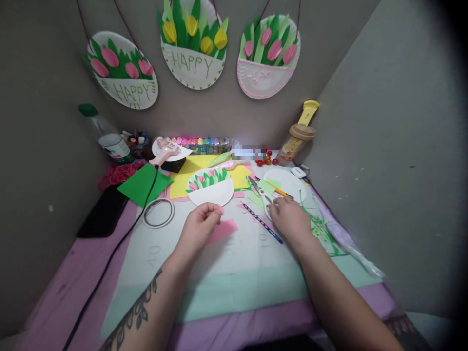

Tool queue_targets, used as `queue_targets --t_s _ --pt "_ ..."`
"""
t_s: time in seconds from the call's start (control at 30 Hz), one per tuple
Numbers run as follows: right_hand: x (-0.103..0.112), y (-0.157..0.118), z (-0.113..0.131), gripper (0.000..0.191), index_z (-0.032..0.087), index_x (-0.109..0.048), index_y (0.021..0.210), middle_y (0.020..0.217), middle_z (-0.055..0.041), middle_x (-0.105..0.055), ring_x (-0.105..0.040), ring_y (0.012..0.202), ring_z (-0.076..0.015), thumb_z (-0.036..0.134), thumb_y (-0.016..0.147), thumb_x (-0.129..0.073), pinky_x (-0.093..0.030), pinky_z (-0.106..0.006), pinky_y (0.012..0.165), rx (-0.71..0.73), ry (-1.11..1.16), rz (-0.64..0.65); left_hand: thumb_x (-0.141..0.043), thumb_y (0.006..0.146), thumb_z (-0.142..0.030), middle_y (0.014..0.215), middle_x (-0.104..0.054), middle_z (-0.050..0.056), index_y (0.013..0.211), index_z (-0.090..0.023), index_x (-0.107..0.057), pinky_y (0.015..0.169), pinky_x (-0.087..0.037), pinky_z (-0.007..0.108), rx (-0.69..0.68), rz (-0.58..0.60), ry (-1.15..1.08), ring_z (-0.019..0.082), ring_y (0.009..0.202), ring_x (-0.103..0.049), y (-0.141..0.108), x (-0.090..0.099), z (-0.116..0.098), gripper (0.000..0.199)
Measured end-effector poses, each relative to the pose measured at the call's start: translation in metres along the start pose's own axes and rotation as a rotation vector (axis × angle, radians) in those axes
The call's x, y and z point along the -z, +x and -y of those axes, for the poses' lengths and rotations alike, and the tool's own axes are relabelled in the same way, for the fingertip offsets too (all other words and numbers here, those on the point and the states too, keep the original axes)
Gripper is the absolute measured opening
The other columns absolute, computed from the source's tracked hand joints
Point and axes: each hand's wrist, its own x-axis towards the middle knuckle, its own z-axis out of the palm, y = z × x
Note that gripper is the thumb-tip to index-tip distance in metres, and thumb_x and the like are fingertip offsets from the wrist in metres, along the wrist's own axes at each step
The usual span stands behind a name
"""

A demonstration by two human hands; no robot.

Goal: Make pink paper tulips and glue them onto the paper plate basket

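Note:
My left hand (pixel 200 225) is closed in a pinch on a small pink paper piece (pixel 221 210), held above a larger pink paper sheet (pixel 224 231). Over on the right, my right hand (pixel 291 217) has its fingers curled on the handles of white-handled scissors (pixel 266 199), whose blades point away. A dark patterned pencil (pixel 262 222) lies between my hands. Just beyond my left hand is a paper plate craft (pixel 210 196), a white half-plate pocket with green leaves and pink tulips above it.
A tape roll (pixel 158 226), green paper (pixel 141 187) and a corded glue gun (pixel 165 154) are on the left. Green paper scraps (pixel 323 229) and a white plate (pixel 298 183) lie on the right. A bottle (pixel 111 141) stands at back left, a lidded cup (pixel 295 144) at back right.

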Motion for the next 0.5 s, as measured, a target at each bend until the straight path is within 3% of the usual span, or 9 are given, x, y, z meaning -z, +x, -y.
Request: queue_targets --t_s 0.1,0.23,0.37,0.5 --pt "0.010 -0.008 0.020 0.021 0.016 -0.065 0.092 0.097 -0.0102 -0.065 -0.059 0.093 -0.0228 0.025 0.085 -0.047 -0.044 -0.032 0.077 0.210 0.387 -0.004 -0.059 0.074 -0.035 0.056 -0.045 -0.007 0.074 -0.017 -0.055 0.046 -0.024 0.018 -0.017 0.014 -0.016 0.006 0.046 -0.034 -0.001 -0.001 0.002 0.018" --pt "0.024 -0.018 0.068 0.019 0.017 -0.062 0.091 0.085 -0.0036 -0.064 -0.059 0.078 -0.0161 0.032 0.080 -0.057 -0.045 -0.027 0.068 0.375 0.983 0.289 -0.059 0.076 -0.035 0.055 -0.044 -0.008 0.075 -0.017 -0.057 0.048 -0.027 0.019 -0.080 0.004 -0.026 0.006 0.048 -0.035 0.000 0.000 0.003 0.018" --pt "0.027 -0.021 0.108 0.018 0.016 -0.057 0.076 0.071 -0.0001 -0.060 -0.053 0.065 -0.0121 0.033 0.075 -0.062 -0.042 -0.025 0.062 0.368 1.173 0.358 -0.061 0.076 -0.034 0.057 -0.045 -0.007 0.074 -0.017 -0.057 0.051 -0.031 0.020 -0.171 -0.057 -0.068 0.007 0.051 -0.038 -0.001 0.005 0.000 0.018" --pt "0.019 -0.018 0.127 0.019 0.017 -0.054 0.068 0.058 0.0039 -0.053 -0.044 0.050 -0.0082 0.033 0.074 -0.061 -0.037 -0.022 0.052 0.312 1.261 0.445 -0.060 0.076 -0.032 0.059 -0.048 -0.006 0.076 -0.017 -0.057 0.053 -0.033 0.020 -0.201 -0.130 -0.064 0.007 0.053 -0.041 -0.003 0.015 0.001 0.016"
